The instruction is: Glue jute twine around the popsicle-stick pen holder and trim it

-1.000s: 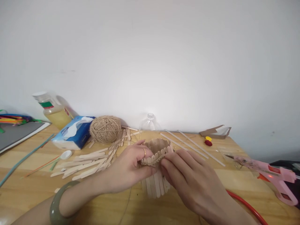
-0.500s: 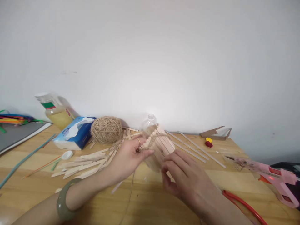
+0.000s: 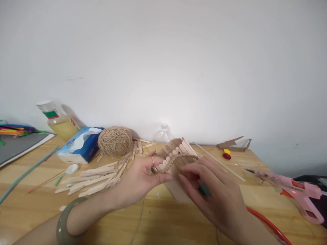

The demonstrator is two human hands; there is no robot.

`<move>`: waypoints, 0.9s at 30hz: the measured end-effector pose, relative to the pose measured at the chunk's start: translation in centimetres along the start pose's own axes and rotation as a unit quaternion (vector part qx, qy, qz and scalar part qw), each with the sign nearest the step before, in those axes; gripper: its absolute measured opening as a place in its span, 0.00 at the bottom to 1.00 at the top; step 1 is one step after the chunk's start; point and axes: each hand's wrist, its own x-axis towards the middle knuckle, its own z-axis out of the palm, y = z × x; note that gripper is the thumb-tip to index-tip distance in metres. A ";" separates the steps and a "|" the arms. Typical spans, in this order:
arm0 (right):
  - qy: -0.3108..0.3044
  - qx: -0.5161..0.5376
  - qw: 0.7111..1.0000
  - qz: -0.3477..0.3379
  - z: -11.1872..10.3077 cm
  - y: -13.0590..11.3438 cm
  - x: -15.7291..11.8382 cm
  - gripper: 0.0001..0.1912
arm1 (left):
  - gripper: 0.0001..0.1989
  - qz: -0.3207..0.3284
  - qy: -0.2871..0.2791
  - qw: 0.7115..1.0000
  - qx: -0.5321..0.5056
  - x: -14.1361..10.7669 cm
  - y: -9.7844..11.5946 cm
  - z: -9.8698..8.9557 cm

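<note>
I had tipped the craft-stick cup (image 3: 188, 147) from upright to slanting over the table (image 3: 163, 226), my left hand (image 3: 139, 177) clamped on its rim; the twine braid (image 3: 182, 155) bowed away there, probably not fully fixed. My right hand's (image 3: 216, 190) hold I couldn't tell, and yellow liquid (image 3: 60, 128) partly filled the bottle (image 3: 59, 119)

Right of the string ball (image 3: 115, 140), 1 tan stick cup (image 3: 177, 167) tilts; 1 brown braided rope (image 3: 183, 155) curves just below its rim.
</note>
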 end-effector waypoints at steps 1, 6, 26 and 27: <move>0.000 0.004 1.000 -0.002 0.2 0.0 0.0 0.05 | 0.09 -0.005 -0.003 1.000 -0.003 0.0 0.0 0.1; 0.010 0.021 1.000 -0.001 1.0 0.3 -0.2 0.04 | 0.08 -0.023 -0.013 1.000 0.000 -0.3 0.0 0.4; -0.046 -0.013 0.998 -0.032 1.2 0.9 -1.1 0.06 | 0.08 0.024 -0.038 0.999 0.013 -0.1 0.0 0.1; -0.048 -0.014 0.998 -0.033 1.2 0.9 -1.2 0.06 | 0.08 0.026 -0.036 0.999 0.010 -0.1 0.0 0.1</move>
